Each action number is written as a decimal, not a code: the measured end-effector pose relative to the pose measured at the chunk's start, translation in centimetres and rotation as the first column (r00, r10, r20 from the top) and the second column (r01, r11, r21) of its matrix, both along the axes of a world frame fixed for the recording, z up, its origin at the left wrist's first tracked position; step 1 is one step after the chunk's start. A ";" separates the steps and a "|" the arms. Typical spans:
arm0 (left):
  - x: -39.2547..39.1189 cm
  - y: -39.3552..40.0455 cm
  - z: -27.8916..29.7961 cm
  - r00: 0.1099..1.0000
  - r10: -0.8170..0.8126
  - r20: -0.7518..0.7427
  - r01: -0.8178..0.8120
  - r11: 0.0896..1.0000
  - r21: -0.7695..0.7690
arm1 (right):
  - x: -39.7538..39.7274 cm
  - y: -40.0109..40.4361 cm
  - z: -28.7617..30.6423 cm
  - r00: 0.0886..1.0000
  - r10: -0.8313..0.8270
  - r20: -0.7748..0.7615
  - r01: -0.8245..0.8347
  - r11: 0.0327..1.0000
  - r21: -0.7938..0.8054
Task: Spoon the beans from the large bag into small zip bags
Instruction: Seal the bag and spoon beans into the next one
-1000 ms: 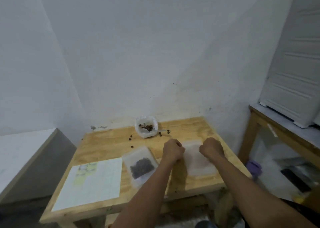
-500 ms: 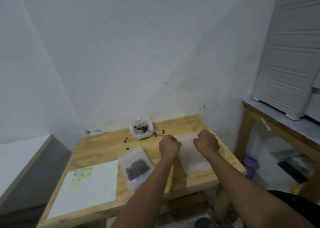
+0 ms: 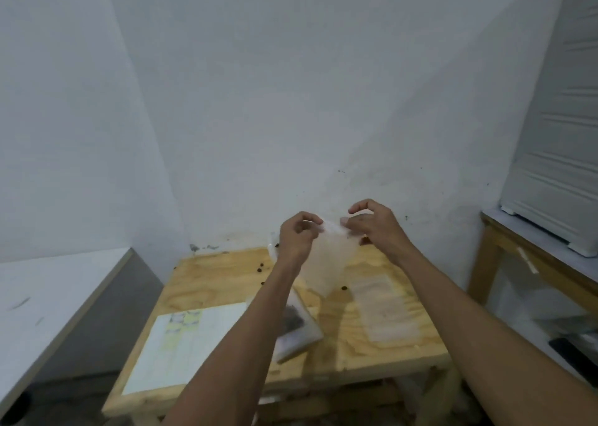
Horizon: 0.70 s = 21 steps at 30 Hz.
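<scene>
The light plywood table [image 3: 226,273] filled the lower centre of the frame. On it lay a white gridded paper sheet [image 3: 181,348] at lower left, a clear zip bag of dark beans [image 3: 299,325], flat empty bags [image 3: 385,309] toward the right, and scattered dark beans [image 3: 260,269].

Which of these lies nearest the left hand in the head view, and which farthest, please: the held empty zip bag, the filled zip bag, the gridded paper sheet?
1. Empty zip bag, pinched in the left hand.
2. Filled zip bag, below on the table.
3. Gridded paper sheet, near-left of the table.
</scene>
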<state>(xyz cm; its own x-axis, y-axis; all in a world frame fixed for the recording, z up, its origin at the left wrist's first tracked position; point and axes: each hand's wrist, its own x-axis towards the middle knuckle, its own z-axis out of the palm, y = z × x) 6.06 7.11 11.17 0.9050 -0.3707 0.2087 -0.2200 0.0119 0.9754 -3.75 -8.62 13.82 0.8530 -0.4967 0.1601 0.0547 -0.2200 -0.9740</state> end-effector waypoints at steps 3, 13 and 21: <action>1.1 2.1 0.7 0.991 -0.011 0.132 0.006 0.999 0.036 | 1.2 1.9 1.6 0.994 0.111 -0.024 -0.113 0.989 -0.091; 1.4 5.9 2.1 0.936 0.261 0.236 -0.270 0.963 0.006 | 4.9 8.0 2.6 0.997 0.075 -0.016 -0.077 0.970 -0.230; 1.2 8.1 3.0 0.983 -0.047 -0.180 -0.016 0.943 -0.332 | 5.7 8.9 2.3 0.982 0.185 0.039 -0.181 0.979 -0.089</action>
<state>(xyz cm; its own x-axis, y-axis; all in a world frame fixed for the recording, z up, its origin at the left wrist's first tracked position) 7.24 15.22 14.16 0.9337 -0.3236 0.1531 -0.0354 0.3421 0.9390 1.91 0.31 16.13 0.9190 -0.3156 0.2365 0.1464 -0.2838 -0.9476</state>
